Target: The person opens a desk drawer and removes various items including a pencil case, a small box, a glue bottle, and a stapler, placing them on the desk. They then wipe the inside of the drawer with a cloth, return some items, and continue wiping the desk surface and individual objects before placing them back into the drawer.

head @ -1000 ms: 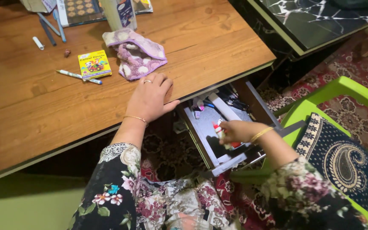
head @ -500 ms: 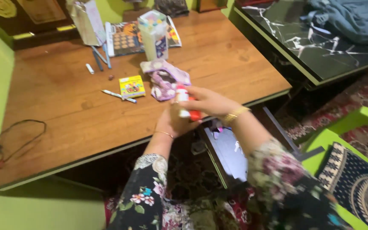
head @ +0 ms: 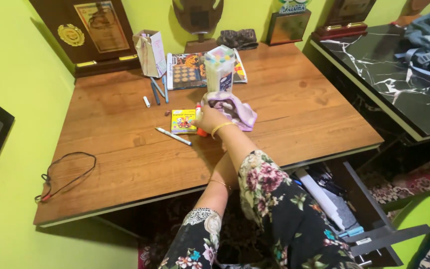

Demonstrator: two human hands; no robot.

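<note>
Right hand: the right hand (head: 209, 118) reaches across the wooden desk (head: 294, 114), fingers curled around a red-and-white marker (head: 199, 119) held upright near the desk's middle.
Marker: white barrel, red lower end touching or just above the wood; its upper part is hidden inside the fist.
Left hand: the left hand is out of view, its forearm covered by the right arm's floral sleeve (head: 279, 199); whether its fingers are spread or pressed together cannot be told.
Pouch: a crumpled lilac pencil pouch (head: 237, 110) lies just beyond the right hand, touching it.
Marker box: a tall translucent box of coloured markers (head: 219, 68) stands upright behind the pouch, toward the far edge.
Crayon packet: a small yellow packet of crayons (head: 183, 121) lies flat just left of the hand, with a white pen (head: 173, 136) at an angle on its near side.
Far edge: a white paper bag (head: 150, 53) stands near a magazine (head: 187, 69); loose pens (head: 156, 91) lie beside them.
Left corner: a black cable (head: 65, 175) loops near the front left corner, well apart from the hand.
Drawer: an open drawer (head: 369, 219) juts from under the front right edge, filled with papers and pens.
</note>
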